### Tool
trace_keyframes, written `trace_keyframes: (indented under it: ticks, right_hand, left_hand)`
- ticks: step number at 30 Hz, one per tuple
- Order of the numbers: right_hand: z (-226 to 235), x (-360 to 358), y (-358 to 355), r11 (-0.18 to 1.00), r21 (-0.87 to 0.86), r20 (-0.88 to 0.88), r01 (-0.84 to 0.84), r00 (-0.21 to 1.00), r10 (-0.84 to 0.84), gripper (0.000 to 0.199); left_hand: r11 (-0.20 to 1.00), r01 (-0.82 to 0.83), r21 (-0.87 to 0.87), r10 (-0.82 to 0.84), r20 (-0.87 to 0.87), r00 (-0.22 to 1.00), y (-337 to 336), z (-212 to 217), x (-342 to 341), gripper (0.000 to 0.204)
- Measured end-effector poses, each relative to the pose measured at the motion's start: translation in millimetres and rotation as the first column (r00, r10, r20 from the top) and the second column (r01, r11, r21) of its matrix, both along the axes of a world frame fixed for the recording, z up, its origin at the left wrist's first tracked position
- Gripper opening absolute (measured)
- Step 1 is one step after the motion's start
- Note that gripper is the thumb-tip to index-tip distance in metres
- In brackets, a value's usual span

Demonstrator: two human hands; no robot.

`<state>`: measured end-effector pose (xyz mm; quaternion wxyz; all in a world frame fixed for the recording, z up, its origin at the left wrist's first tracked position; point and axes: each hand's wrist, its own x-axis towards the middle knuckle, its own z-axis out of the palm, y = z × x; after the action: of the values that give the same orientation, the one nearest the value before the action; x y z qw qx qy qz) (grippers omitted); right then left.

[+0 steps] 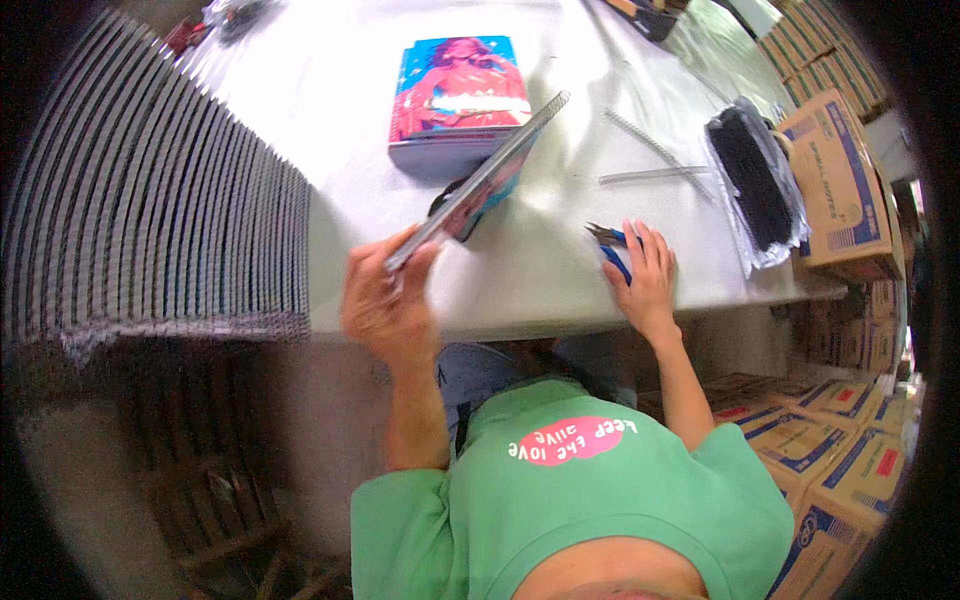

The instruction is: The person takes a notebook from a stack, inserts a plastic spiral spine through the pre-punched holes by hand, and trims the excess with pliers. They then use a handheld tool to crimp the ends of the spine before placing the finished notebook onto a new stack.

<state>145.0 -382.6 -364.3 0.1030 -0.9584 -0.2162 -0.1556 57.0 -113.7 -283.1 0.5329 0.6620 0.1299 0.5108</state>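
My left hand (385, 300) grips a spiral-bound notebook (480, 180) by its lower corner and holds it edge-on and tilted above the white table (330, 110). Its wire binding runs along the upper right edge. My right hand (645, 275) rests flat near the table's front edge, over blue-handled pliers (610, 245). A stack of notebooks with a pink and blue cover (458, 95) lies further back, behind the raised notebook.
A long fanned row of spiral-bound notebooks (150, 210) fills the left side. Loose wire binding strips (655, 160) and a clear bag of black coils (755, 185) lie at the right. Cardboard boxes (840, 180) stand at the right and on the floor.
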Motion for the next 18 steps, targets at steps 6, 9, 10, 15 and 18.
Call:
trace_keyframes:
  ticks: [6, 9, 10, 15, 18]
  right_hand:
    - [55.6, -21.5, 34.4, 0.836, 0.537, -0.171, -0.113, 0.956, 0.239, 0.045]
    - [127.5, -45.9, 67.3, 0.733, 0.597, -0.068, -0.326, 0.890, 0.451, 0.040]
    - [141.0, -52.0, 74.2, 0.731, 0.536, -0.022, -0.422, 0.859, 0.512, 0.038]
    - [154.2, -58.6, 83.1, 0.769, 0.396, 0.052, -0.502, 0.848, 0.527, 0.038]
    - [149.9, -59.0, 81.1, 0.728, 0.482, -0.043, -0.488, 0.817, 0.576, 0.037]
  left_hand:
    - [0.900, -0.117, 0.420, 0.133, -0.010, 0.991, -14.5, 11.7, 5.5, 0.024]
    - [0.877, -0.133, 0.462, 0.145, 0.009, 0.989, -18.6, 11.7, 7.9, 0.028]
    - [0.870, -0.159, 0.467, 0.163, 0.031, 0.986, -19.3, 11.0, 8.7, 0.029]
    - [0.817, -0.206, 0.539, 0.202, 0.066, 0.977, -27.0, 19.5, 6.0, 0.034]
    - [0.802, -0.222, 0.555, 0.206, 0.092, 0.974, -30.8, 21.1, 5.9, 0.036]
